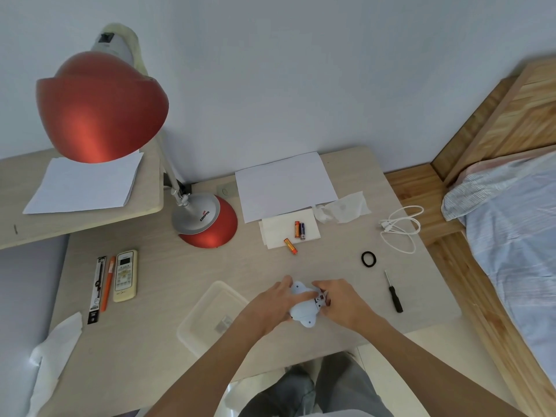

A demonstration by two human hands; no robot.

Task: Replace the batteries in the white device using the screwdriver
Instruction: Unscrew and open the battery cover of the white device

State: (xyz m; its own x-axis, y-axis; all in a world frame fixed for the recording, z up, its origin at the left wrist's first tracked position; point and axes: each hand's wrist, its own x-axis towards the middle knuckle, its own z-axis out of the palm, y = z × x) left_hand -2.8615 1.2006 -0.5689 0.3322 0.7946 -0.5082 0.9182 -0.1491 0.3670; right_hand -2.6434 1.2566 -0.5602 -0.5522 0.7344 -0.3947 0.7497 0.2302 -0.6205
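The white device [302, 311] lies near the table's front edge, held between both hands. My left hand [272, 305] grips its left side. My right hand [340, 302] grips its right side, fingertips at an open spot where a small red and dark part shows. The black screwdriver [393, 291] lies on the table to the right, apart from my hands. Two batteries [299, 230] rest side by side on a white tissue [278, 233] further back. A third orange battery [290, 246] lies at the tissue's front edge.
A clear plastic tray [210, 314] sits left of my hands. A red desk lamp [207, 221] stands at the back left, a remote [125, 275] and pens beside it. A black ring [368, 259], a white cable [400, 230] and paper [284, 185] lie behind.
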